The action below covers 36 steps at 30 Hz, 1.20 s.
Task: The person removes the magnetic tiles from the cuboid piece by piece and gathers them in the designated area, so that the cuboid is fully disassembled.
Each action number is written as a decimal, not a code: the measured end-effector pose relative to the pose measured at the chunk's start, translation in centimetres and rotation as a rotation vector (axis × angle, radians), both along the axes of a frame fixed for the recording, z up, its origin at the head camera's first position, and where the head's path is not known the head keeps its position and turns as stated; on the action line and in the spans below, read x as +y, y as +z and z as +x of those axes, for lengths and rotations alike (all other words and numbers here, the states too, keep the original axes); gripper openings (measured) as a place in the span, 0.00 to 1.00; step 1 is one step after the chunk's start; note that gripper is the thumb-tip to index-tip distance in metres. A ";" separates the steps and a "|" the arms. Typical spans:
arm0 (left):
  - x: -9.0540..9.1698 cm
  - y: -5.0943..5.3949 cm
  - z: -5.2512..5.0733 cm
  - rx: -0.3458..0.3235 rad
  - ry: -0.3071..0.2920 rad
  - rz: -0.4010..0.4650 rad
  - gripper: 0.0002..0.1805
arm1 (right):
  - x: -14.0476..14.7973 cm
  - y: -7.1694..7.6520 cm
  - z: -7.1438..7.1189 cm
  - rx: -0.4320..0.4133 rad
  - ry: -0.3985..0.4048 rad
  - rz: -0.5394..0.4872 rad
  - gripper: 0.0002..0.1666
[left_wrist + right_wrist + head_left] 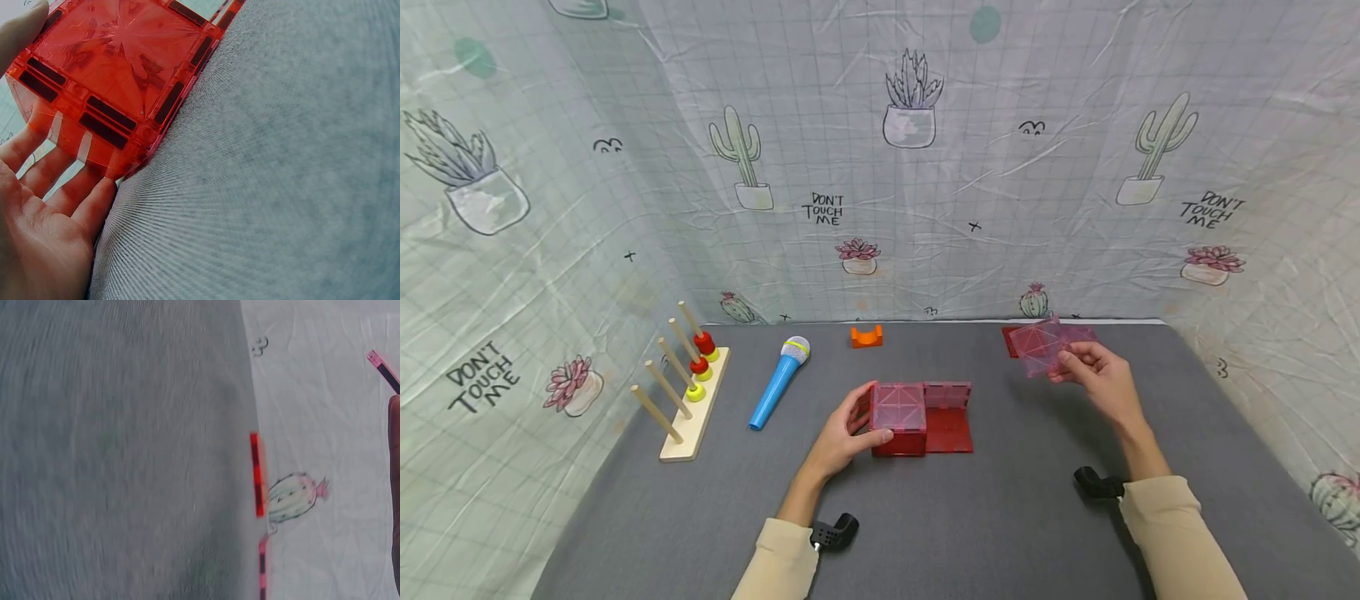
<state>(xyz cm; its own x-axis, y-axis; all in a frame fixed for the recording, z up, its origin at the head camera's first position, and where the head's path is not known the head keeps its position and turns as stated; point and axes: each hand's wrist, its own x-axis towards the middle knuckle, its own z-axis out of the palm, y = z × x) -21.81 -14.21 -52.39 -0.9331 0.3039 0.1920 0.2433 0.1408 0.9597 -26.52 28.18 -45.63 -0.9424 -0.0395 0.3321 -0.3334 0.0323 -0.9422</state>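
A box of translucent red tiles [898, 408] stands at the middle of the table, joined on its right to a flat tile [948, 430] with an upright tile behind it. My left hand [842, 437] grips the box's left side, thumb at the front top edge; in the left wrist view the fingers [69, 169] lie along the red wall [119, 56]. At the back right my right hand [1101, 379] pinches a pinkish tile [1037, 343] above the table. The right wrist view shows a tile edge [384, 372] beside a finger [395, 487].
Other tiles lie at the back right, a red one [1011, 342] and a pink one [1078, 333]. An orange block [867, 337] stands at the back. Left of the box are a blue toy microphone [777, 387] and a wooden peg stand [681, 450] with red and yellow rings.
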 end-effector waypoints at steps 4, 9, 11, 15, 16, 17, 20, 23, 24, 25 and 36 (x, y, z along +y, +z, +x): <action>0.1 0.1 0.0 0.007 0.000 0.002 0.43 | 1.3 -0.4 -0.7 -0.010 -0.011 -0.030 0.12; 0.2 0.3 0.0 0.000 0.000 0.013 0.43 | 3.2 -0.8 -1.5 -0.039 -0.020 -0.074 0.11; 0.2 0.4 0.0 -0.003 0.001 0.011 0.44 | 3.9 -0.9 -1.9 -0.052 -0.031 -0.091 0.11; 0.3 0.3 0.0 0.001 -0.002 0.005 0.44 | 5.3 -1.2 -2.4 -0.083 -0.074 -0.125 0.11; 0.3 0.3 0.0 0.002 -0.003 0.002 0.44 | 5.7 -1.3 -2.5 -0.089 -0.086 -0.139 0.10; 0.3 0.3 0.1 0.002 -0.003 0.000 0.43 | 6.0 -1.4 -2.6 -0.096 -0.096 -0.155 0.10; 0.3 0.2 0.1 0.002 -0.005 0.001 0.43 | 7.0 -1.7 -2.8 -0.116 -0.140 -0.184 0.09; 0.2 0.1 0.1 0.003 -0.005 0.004 0.43 | 7.9 -2.0 -3.1 -0.152 -0.204 -0.187 0.08; 0.2 0.1 0.1 0.005 -0.006 0.004 0.43 | 8.2 -2.1 -3.2 -0.164 -0.225 -0.182 0.08; 0.2 0.0 0.1 0.008 -0.005 0.001 0.43 | 8.5 -2.2 -3.3 -0.177 -0.242 -0.182 0.08; 0.0 0.1 0.2 0.013 -0.003 -0.001 0.42 | 10.5 -2.2 -4.0 -0.275 -0.390 -0.264 0.10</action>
<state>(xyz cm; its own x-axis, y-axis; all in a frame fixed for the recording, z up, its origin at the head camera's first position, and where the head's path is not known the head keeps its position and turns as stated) -21.65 -14.23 -52.32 -0.9295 0.3073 0.2038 0.2564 0.1414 0.9562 -30.51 38.64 -47.86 -0.9241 0.3815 0.0226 -0.0841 -0.1452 -0.9858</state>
